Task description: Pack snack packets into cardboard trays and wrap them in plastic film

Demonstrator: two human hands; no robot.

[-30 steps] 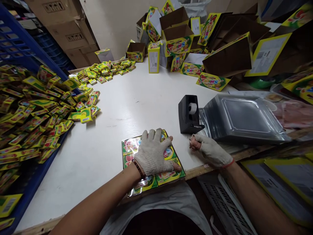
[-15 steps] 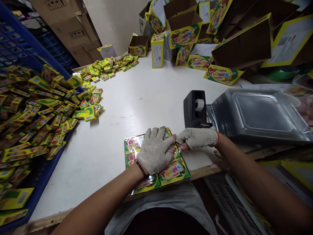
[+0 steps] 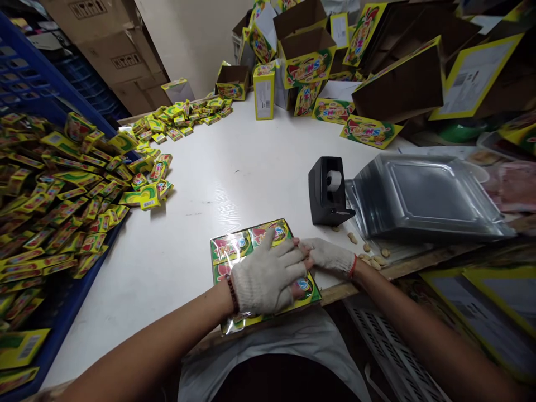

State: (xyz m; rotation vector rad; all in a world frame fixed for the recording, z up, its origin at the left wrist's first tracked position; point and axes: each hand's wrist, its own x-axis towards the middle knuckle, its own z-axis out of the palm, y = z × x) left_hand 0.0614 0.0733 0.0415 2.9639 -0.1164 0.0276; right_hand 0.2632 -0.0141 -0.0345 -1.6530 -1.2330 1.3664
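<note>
A pack of TWINS boxes (image 3: 231,247) in shiny clear film lies flat at the table's front edge. My left hand (image 3: 268,273), in a white fingerless glove, rests open across its top, fingers stretched to the right and the middle of the pack covered. At the pack's right edge is my right hand (image 3: 329,257), gloved the same way, fingertips pinched together and meeting those of the left. Whatever may be between them is hidden. Just beyond the right hand stands a black tape dispenser (image 3: 324,198) with a white roll.
On the left, a blue crate (image 3: 75,329) overflows with small yellow-green boxes (image 3: 62,190); more lie piled at the back. Open TWINS cartons (image 3: 310,61) crowd the far right. A stack of clear plastic film (image 3: 431,195) sits right of the dispenser, with several peanuts (image 3: 379,261) before it.
My right hand has moved from beside the dispenser down and left along the pack's right edge. My left hand has turned, its fingers now pointing right. The camera view has shifted slightly.
</note>
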